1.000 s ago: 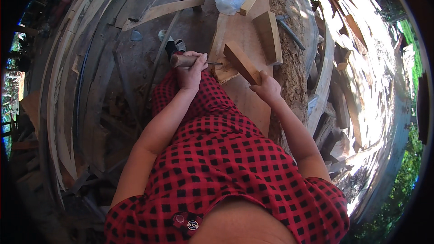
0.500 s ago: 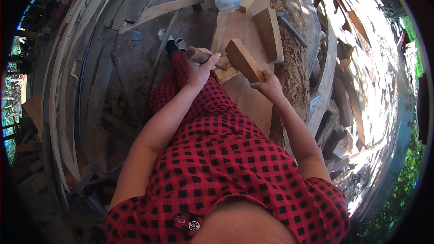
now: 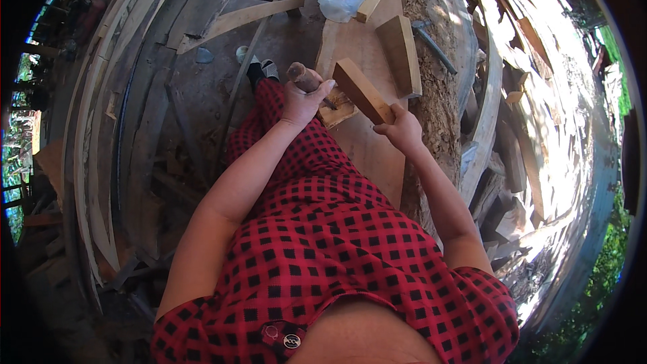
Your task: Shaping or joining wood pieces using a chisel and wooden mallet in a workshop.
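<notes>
Clamping the fingers of the right hand (image 3: pixel 404 131) on the near end of a wooden bar (image 3: pixel 362 89), angling its long axis away-leftward above the plank (image 3: pixel 367 152); flat-sided, crisp-edged, warm brown! Beyond, wrapping the fingers of the left hand (image 3: pixel 302 103) around a tool (image 3: pixel 305 79), pointing its dark shank down-right toward a rough wood chunk (image 3: pixel 335 118), tilting its round brown handle away-left.

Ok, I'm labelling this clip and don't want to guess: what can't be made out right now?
All in the head view:
Tool: part of its handle is hidden by the left hand; its tip is too small to tell whether it touches the small block.
Wooden bar: near end partly hidden by the right hand.
Plastic bag: contents too small to identify.
Board: far end cut off by the top edge.
</notes>
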Tool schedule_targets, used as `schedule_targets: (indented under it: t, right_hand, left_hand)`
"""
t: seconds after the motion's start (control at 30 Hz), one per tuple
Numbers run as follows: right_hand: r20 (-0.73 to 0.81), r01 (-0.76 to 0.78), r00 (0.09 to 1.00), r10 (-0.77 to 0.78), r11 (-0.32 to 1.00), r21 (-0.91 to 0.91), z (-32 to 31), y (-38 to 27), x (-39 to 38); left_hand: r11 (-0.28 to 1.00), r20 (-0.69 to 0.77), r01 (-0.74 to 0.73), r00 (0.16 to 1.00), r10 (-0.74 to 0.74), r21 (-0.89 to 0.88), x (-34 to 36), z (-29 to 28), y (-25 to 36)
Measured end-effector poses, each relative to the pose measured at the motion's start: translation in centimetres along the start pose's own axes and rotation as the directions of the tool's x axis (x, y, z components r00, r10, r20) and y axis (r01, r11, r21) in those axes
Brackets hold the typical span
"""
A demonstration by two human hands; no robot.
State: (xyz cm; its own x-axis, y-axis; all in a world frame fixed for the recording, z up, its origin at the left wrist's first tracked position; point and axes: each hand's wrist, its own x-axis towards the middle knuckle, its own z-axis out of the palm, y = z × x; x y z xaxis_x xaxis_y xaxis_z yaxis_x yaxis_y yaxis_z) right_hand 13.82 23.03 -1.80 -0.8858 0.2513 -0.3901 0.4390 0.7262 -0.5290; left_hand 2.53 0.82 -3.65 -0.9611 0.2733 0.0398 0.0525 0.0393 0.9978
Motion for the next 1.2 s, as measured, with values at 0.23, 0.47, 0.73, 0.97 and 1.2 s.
schedule_targets:
  t: [0.23,0.47,0.73,0.97,1.2]
  right_hand:
    - [-0.417,0.503,0.849,-0.326,0.739,0.447,-7.8,-8.6,-4.2]
    - [-0.158,0.551,0.808,-0.567,0.823,-0.136,-11.9,-9.2,-5.4]
    - [-0.326,0.644,0.743,-0.584,0.757,0.110,-14.0,-11.6,-7.7]
    - [-0.211,0.616,0.752,-0.625,0.779,-0.113,-14.9,-11.5,-7.6]
    - [-0.127,0.627,0.742,-0.659,0.748,-0.217,-14.7,-10.6,-6.6]
  left_hand:
    - [0.993,-0.060,-0.037,0.997,0.044,0.109,0.0,0.8,-0.2]
    - [0.977,-0.042,-0.107,0.992,0.117,0.182,0.0,1.4,-1.5]
    - [0.972,-0.073,-0.049,0.995,0.068,0.228,0.2,1.6,-1.4]
    - [0.953,-0.058,-0.154,0.983,0.175,0.262,0.5,1.9,-1.4]
    - [0.956,0.027,-0.040,0.999,0.033,0.291,0.7,1.2,-1.2]
